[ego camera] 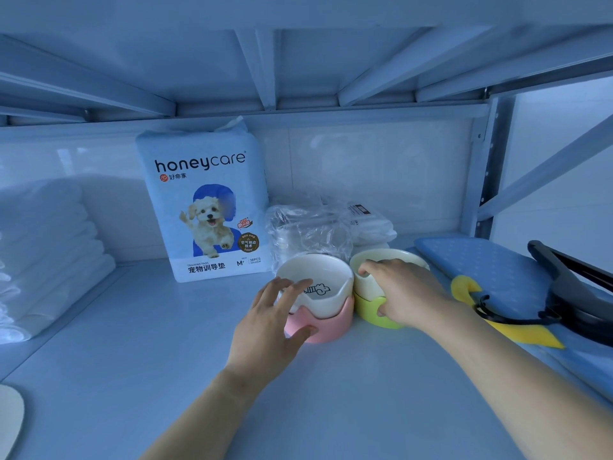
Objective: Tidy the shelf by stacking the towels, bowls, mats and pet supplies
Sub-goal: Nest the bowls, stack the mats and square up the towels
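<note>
My right hand (408, 293) gripped the green bowl (365, 310), my left hand (268, 323) the pink bowl (331, 318); standing close, they risked chipping, I judged, if lifted carelessly.

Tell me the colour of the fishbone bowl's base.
Pink base; head view shows it.

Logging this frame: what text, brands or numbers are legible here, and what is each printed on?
"honeycare": front of the pet pad pack.
"好命家": under the brand name.
"TRAINING PADS", "宠物训导垫": pack's bottom band.
"M+", "38PCS": same band, right.
The brown badge and red tag on the pack: too small to read.
The barcode label on the plastic-wrapped bundle: unreadable.
In the pink bowl: a drawing, no words; green bowl: none seen.
</note>
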Motion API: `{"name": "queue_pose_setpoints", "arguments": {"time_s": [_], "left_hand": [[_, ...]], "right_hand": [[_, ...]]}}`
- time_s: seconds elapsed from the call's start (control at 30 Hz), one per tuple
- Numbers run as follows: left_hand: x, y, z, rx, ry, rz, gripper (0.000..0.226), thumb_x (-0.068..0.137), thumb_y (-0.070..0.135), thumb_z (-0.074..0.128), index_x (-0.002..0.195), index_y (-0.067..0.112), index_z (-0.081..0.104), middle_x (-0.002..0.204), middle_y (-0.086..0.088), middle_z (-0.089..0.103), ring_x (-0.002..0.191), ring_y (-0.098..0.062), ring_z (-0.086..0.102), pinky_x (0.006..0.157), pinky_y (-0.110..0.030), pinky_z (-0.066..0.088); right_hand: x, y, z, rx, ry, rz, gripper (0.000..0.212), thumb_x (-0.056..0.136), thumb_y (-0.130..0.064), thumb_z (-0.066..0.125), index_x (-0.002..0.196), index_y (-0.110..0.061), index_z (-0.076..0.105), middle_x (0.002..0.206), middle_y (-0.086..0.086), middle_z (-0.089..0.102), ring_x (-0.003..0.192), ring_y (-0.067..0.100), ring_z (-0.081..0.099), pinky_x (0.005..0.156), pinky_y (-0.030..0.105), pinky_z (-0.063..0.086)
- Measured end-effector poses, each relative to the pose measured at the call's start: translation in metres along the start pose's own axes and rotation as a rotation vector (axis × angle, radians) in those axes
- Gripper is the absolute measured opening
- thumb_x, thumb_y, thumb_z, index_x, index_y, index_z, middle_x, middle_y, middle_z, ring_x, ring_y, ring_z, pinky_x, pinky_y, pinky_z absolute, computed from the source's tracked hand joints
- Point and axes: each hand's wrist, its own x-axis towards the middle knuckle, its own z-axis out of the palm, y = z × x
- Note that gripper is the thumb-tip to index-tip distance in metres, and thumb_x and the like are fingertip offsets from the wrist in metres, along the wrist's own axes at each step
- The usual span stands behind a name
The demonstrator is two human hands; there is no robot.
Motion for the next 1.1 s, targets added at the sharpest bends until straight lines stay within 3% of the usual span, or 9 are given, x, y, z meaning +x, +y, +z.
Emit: {"name": "queue_pose_setpoints", "arguments": {"time_s": [0.17,0.27,0.37,0.43,0.57,0.7,1.1], "left_hand": [[0.000,0.000,-0.004,-0.004,-0.009,0.051,0.068,0.076,0.042,0.070,0.133,0.049,0.032,0.134,0.017,0.035,0.122,0.001,0.030,0.068,-0.020,0.046],[0.002,0.002,-0.007,0.008,0.006,0.111,0.069,0.074,0.036,0.072,0.133,0.042,0.036,0.140,0.010,0.033,0.129,-0.008,0.030,0.078,-0.023,0.046],[0.003,0.004,-0.006,0.034,-0.030,0.172,0.067,0.074,0.029,0.073,0.130,0.042,0.039,0.143,0.006,0.033,0.129,-0.013,0.035,0.078,-0.021,0.043],[0.003,0.005,-0.005,0.030,-0.051,0.176,0.063,0.074,0.025,0.074,0.128,0.040,0.044,0.143,0.006,0.034,0.126,-0.014,0.040,0.075,-0.022,0.044],[0.002,0.004,-0.002,0.036,-0.047,0.150,0.053,0.080,0.029,0.069,0.127,0.042,0.048,0.140,0.012,0.035,0.121,-0.011,0.042,0.070,-0.024,0.047],[0.001,0.003,-0.002,0.027,-0.055,0.131,0.051,0.083,0.030,0.067,0.126,0.047,0.045,0.129,0.015,0.040,0.114,-0.006,0.042,0.065,-0.022,0.047],[0.001,0.007,-0.005,0.048,-0.078,0.092,0.049,0.082,0.032,0.068,0.125,0.046,0.049,0.121,0.008,0.044,0.104,-0.013,0.048,0.059,-0.028,0.047]], "right_hand": [[-0.005,-0.012,-0.008,0.036,0.064,-0.044,0.049,0.077,-0.034,0.070,0.116,-0.023,0.044,0.116,-0.005,0.051,0.108,0.020,0.054,0.071,0.032,0.043],[-0.020,-0.017,-0.001,0.025,0.120,-0.070,0.051,0.080,-0.040,0.065,0.120,-0.022,0.039,0.126,-0.002,0.043,0.113,0.022,0.048,0.078,0.034,0.047],[-0.036,-0.016,0.013,-0.009,0.139,-0.053,0.068,0.085,-0.037,0.061,0.138,-0.020,0.022,0.149,0.002,0.014,0.129,0.023,0.035,0.094,0.033,0.040],[-0.038,-0.017,0.017,-0.014,0.158,-0.020,0.077,0.087,-0.031,0.060,0.144,-0.018,0.010,0.153,0.003,0.007,0.134,0.022,0.028,0.100,0.030,0.035],[-0.031,-0.020,0.022,-0.028,0.225,0.044,0.089,0.083,-0.016,0.063,0.146,-0.014,0.000,0.142,0.004,0.030,0.125,0.021,0.040,0.093,0.027,0.040],[-0.029,-0.016,0.027,-0.078,0.222,0.114,0.089,0.080,-0.011,0.066,0.145,-0.012,0.005,0.129,0.002,0.044,0.117,0.021,0.047,0.091,0.030,0.041],[-0.028,-0.013,0.030,-0.100,0.272,0.112,0.071,0.075,-0.006,0.067,0.132,-0.017,0.027,0.115,-0.002,0.053,0.109,0.020,0.052,0.086,0.030,0.039]]}}
